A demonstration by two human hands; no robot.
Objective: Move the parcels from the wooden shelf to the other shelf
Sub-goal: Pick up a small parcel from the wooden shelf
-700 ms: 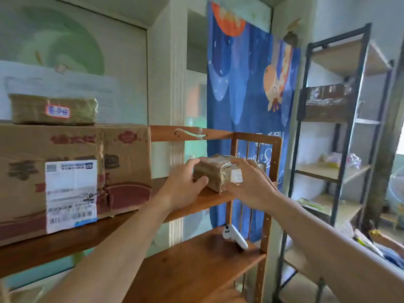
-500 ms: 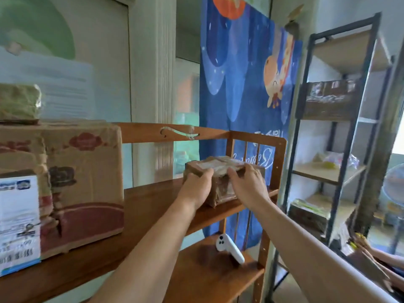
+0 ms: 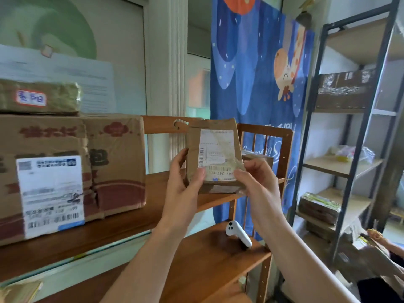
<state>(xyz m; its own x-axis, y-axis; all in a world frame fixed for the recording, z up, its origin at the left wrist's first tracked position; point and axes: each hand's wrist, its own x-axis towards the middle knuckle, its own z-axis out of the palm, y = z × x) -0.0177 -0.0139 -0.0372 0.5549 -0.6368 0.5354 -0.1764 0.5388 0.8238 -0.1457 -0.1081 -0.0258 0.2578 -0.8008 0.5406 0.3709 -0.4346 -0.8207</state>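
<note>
**Small parcel held in both hands, tipped upright**

We hold the parcel (image 3: pixel 215 156) off the wooden shelf (image 3: pixel 131 224), its label face turned toward us and standing nearly upright. Left hand (image 3: pixel 185 189) closed on the lower left edge, thumb across the front over the barcode strip, fingers (image 3: pixel 180 158) wrapped behind the left side. Right hand (image 3: pixel 259 186) closed on the lower right corner, fingertips pinching the front face and bottom edge.

Left of the left hand, well apart: big box (image 3: pixel 72 171) on the same board, a flat parcel (image 3: pixel 39 97) stacked on top of it. Below the hands, on the next board down: white controller (image 3: pixel 238 236). Just behind the right hand: another brown parcel (image 3: pixel 260 159), mostly hidden. Right of the right hand, well apart: metal shelf (image 3: pixel 358 132), with parcels on several levels.
</note>
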